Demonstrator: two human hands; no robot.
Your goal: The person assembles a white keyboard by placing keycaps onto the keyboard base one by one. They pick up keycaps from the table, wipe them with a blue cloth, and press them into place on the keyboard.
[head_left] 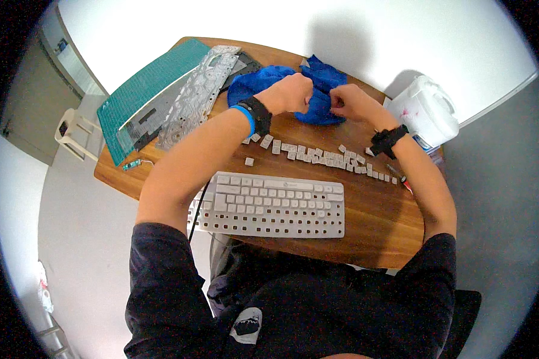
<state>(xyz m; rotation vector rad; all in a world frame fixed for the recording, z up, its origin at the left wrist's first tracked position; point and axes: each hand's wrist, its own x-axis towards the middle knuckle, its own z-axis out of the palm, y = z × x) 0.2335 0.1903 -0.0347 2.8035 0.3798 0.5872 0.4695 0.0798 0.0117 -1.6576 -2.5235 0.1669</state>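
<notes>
Left hand (293, 94) and right hand (354, 103), curled narrow, overlap blue fabric (320, 112) near the counter's (377, 209) far edge. Grip contents are hidden.

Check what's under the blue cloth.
Beneath the blue cloth, nothing shows; it covers whatever's there. Wooden tabletop shows along its near edge. A dark panel reaches its left side; can't tell if it continues underneath. Left hand and right hand hide some cloth.
</notes>
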